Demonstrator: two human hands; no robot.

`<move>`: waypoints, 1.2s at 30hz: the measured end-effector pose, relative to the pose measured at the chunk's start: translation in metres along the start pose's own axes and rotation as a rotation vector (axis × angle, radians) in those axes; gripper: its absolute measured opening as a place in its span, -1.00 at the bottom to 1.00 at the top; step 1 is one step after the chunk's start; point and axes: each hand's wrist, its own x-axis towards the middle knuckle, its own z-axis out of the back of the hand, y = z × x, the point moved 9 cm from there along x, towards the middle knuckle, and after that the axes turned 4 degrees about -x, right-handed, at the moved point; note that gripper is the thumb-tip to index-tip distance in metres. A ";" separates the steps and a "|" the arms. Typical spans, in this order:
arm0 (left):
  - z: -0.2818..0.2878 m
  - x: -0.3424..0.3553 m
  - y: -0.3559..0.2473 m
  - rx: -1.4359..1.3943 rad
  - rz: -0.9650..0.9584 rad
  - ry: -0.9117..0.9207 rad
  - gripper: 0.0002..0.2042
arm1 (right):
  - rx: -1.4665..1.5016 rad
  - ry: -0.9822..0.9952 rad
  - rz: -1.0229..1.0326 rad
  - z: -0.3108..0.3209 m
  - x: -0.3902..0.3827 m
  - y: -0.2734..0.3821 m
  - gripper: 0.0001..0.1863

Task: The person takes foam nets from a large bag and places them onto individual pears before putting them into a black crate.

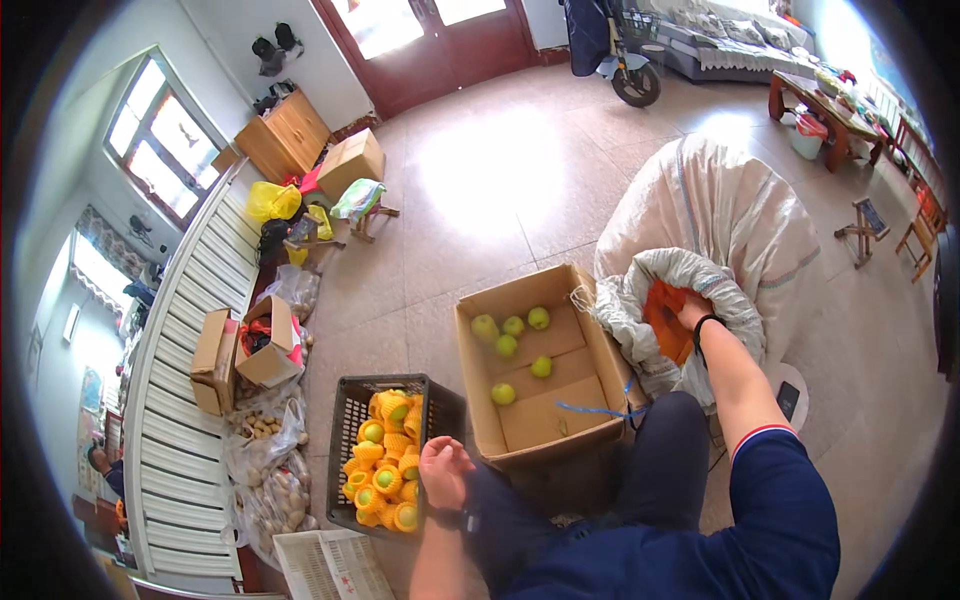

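Observation:
My right hand (692, 310) reaches into the mouth of a white woven sack (735, 280), against orange material (664, 318) inside it; its fingertips are hidden. My left hand (447, 470) hangs beside the black plastic crate (345, 440), fingers loosely bent and apart, with nothing seen in it. Several green round fruits in yellow-orange foam nets (386, 478) fill much of that crate. Between my knees and the sack stands an uncovered cardboard box (550, 415). Several bare green fruits (507, 346), apple-like, lie on its bottom. A blue strap (590, 408) hangs over the box's near right edge.
A larger white sack (710, 200) bulges behind the mouth. Bags of potatoes (280, 495), small cartons (265, 345) and a pale plastic crate (335, 565) line the left side by a white railing (190, 400). A phone (788, 400) lies right of my knee; a small stool (862, 232) stands farther right.

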 end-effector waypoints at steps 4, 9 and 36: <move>-0.002 -0.012 -0.012 0.009 0.010 -0.044 -0.84 | 0.079 0.004 0.058 0.016 -0.017 0.039 -0.50; -0.009 -0.006 -0.005 0.031 0.031 -0.035 -0.86 | 0.085 -0.103 -0.024 0.012 -0.020 0.010 -0.54; -0.057 -0.031 0.025 0.136 0.028 0.069 -0.87 | 0.418 -0.509 0.561 0.142 -0.246 0.134 -0.77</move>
